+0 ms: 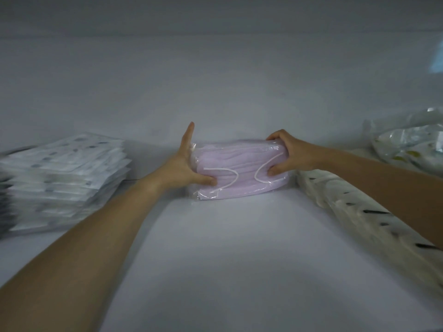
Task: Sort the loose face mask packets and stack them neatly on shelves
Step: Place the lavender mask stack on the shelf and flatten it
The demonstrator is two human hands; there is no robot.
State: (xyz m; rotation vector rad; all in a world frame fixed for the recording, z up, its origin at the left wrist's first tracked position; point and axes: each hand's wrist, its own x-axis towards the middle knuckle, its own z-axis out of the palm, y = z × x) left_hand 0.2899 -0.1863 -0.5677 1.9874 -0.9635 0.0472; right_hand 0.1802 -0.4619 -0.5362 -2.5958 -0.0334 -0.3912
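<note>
White shelf [227,248]: open surface at lower centre, bounded left by a stack of flat white packets [67,178] and right by crinkled clear bags [347,204]. A clear plastic packet of pale pink pleated face masks [239,168] rests at centre frame, long axis left to right, white ear loops facing front. The left hand [184,168] presses its left end, fingers [188,137] straight. The right hand [294,154] grips its right end, fingers curled over the top.

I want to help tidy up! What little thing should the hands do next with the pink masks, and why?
Probably set the pink packet flat and let go. It already sits on the shelf in the gap between the white stack and the bagged packets, with the left hand pressed to one end and the right hand gripping the other.
</note>
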